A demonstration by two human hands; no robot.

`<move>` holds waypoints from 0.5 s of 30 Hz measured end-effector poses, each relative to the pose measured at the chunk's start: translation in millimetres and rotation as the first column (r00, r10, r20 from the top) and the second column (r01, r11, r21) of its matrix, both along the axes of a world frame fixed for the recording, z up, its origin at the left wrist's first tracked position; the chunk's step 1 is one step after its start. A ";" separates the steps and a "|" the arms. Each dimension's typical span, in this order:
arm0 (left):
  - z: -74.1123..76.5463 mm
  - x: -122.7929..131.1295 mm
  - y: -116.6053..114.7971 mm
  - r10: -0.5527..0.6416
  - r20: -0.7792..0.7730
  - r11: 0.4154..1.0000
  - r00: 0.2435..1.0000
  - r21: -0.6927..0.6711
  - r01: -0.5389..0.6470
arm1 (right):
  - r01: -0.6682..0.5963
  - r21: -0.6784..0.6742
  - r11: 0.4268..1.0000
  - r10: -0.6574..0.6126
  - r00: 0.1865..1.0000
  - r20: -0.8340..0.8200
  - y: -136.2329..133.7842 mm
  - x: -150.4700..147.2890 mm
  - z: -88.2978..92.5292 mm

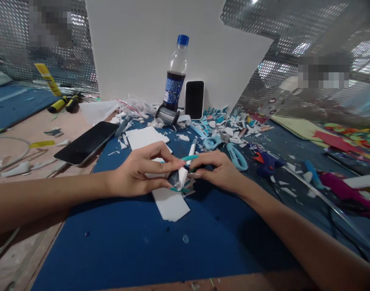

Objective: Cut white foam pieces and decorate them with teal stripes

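Observation:
In the middle of the view, my left hand [142, 169] pinches a small white folded piece [182, 178] between thumb and fingers, with a dark, glossy part beside it. My right hand [218, 167] is closed against the same piece from the other side; its fingertips partly hide what they grip. A slim white stick-like thing [192, 148] rises behind the fingertips, and whether it is held or lies on the mat I cannot tell. Under the hands are white sheet strips [171, 206] on the blue mat [142, 250].
Light-blue-handled scissors [237, 157] lie among white and blue scraps [230, 125]. Behind stand a cola bottle [174, 87], a small upright phone [194, 100] and a spool [167, 116]. A larger phone [86, 143] lies left; glue guns [268, 162] are at right.

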State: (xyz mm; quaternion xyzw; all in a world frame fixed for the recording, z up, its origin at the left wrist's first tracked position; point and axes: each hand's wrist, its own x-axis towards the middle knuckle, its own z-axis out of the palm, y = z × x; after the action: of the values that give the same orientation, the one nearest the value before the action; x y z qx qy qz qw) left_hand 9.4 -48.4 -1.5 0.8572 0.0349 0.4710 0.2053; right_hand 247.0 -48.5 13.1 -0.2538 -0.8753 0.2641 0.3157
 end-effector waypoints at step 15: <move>-2.6 0.5 2.1 0.103 -0.004 0.985 0.995 -0.141 -0.102 | 0.126 -0.011 0.992 -0.126 0.992 -0.008 -1.5 -1.4 -2.5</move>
State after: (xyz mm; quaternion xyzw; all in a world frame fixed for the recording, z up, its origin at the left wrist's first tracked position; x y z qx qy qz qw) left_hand 9.9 -46.3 -4.1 0.8369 0.1120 0.4785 0.2411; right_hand 245.7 -50.0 10.6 -0.3090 -0.8547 0.2491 0.3345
